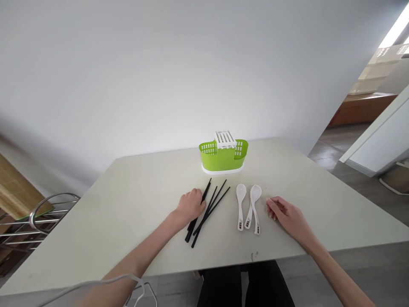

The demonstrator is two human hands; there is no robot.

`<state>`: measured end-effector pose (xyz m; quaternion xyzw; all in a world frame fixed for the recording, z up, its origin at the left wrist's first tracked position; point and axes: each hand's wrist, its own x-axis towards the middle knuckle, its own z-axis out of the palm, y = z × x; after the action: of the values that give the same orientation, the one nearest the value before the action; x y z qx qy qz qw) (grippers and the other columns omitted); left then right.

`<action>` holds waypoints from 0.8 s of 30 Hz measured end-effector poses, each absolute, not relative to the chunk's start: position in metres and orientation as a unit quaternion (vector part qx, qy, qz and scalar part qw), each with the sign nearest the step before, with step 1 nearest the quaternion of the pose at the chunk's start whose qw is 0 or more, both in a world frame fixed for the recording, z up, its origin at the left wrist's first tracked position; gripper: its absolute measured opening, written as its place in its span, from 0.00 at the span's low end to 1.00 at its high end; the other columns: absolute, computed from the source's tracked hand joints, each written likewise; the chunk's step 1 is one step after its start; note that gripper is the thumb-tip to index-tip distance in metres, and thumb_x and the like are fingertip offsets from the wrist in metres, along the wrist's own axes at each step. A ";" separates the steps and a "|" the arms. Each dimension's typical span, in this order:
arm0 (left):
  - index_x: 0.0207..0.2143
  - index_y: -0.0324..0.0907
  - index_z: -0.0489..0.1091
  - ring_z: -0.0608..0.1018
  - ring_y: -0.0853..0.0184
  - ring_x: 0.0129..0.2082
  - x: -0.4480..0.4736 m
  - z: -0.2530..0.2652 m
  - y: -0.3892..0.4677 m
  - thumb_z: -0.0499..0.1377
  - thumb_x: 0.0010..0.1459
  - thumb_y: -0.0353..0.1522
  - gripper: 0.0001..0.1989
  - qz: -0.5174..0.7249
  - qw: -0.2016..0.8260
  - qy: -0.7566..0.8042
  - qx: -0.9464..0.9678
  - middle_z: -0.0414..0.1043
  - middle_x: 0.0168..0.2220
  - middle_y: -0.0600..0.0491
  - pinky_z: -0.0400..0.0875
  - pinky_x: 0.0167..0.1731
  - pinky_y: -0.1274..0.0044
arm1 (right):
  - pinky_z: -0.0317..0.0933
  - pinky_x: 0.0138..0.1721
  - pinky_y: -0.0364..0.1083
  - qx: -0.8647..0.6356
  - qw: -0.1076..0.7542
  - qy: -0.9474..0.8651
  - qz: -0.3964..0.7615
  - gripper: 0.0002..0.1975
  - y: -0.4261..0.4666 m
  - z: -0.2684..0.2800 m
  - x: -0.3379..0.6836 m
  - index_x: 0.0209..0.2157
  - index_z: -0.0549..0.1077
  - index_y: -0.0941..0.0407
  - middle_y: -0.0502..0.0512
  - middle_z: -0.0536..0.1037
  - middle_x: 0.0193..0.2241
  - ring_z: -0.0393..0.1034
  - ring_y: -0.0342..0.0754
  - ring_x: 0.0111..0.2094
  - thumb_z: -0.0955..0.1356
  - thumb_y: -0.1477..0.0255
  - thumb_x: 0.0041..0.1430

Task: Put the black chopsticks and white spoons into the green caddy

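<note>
My left hand (191, 205) is closed at the left side of a set of black chopsticks, its curled fingers around part of them. Beside it, several loose black chopsticks (209, 211) lie crossed on the table. To their right are white spoons: one spoon (240, 207) lies alone, and two spoons (255, 194) overlap, with small printed marks on their handles. My right hand (286, 214) rests on the table just right of the spoons, fingers curled in and nothing visible in them. Behind the utensils stands a green utensil basket (220, 161) with a white slatted top and white base.
The pale table (143, 183) meets a plain wall (159, 85) at the back. At the left stands a metal rack (35, 226) with a bamboo board (21, 187). A white cable (108, 280) crosses my left forearm. My legs (244, 283) are under the front edge.
</note>
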<state>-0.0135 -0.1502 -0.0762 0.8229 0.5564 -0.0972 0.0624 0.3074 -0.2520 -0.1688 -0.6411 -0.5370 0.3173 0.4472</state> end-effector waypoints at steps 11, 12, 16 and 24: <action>0.38 0.37 0.79 0.82 0.49 0.45 0.000 -0.053 -0.148 0.53 0.64 0.26 0.13 -0.139 0.039 0.546 0.825 0.80 0.42 0.37 0.72 0.40 0.66 | 0.65 0.34 0.48 -0.638 0.446 -0.539 0.322 0.25 -0.251 -0.164 0.304 0.32 0.73 0.51 0.53 0.77 0.25 0.71 0.49 0.27 0.64 0.44 0.67; 0.38 0.38 0.79 0.82 0.50 0.44 -0.001 -0.052 -0.147 0.54 0.63 0.26 0.13 -0.139 0.043 0.548 0.824 0.80 0.41 0.38 0.72 0.40 0.67 | 0.65 0.34 0.48 -0.637 0.447 -0.538 0.323 0.25 -0.251 -0.165 0.304 0.32 0.73 0.51 0.53 0.77 0.25 0.70 0.49 0.27 0.64 0.44 0.67; 0.35 0.40 0.79 0.82 0.52 0.42 -0.009 -0.054 -0.143 0.55 0.62 0.29 0.11 -0.127 0.063 0.560 0.817 0.80 0.38 0.41 0.71 0.39 0.68 | 0.65 0.35 0.48 -0.634 0.448 -0.537 0.330 0.25 -0.250 -0.172 0.306 0.32 0.73 0.52 0.52 0.77 0.26 0.70 0.49 0.28 0.64 0.45 0.67; 0.29 0.44 0.79 0.81 0.60 0.33 -0.037 -0.054 -0.134 0.60 0.56 0.32 0.08 -0.092 0.136 0.566 0.808 0.81 0.33 0.48 0.67 0.29 0.74 | 0.67 0.34 0.47 -0.614 0.428 -0.563 0.350 0.27 -0.222 -0.148 0.319 0.31 0.74 0.53 0.54 0.78 0.27 0.72 0.49 0.29 0.63 0.44 0.67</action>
<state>-0.0366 -0.1340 -0.0539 0.8080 0.5657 -0.0922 0.1362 0.3185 -0.2216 -0.1476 -0.6143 -0.5632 0.3499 0.4278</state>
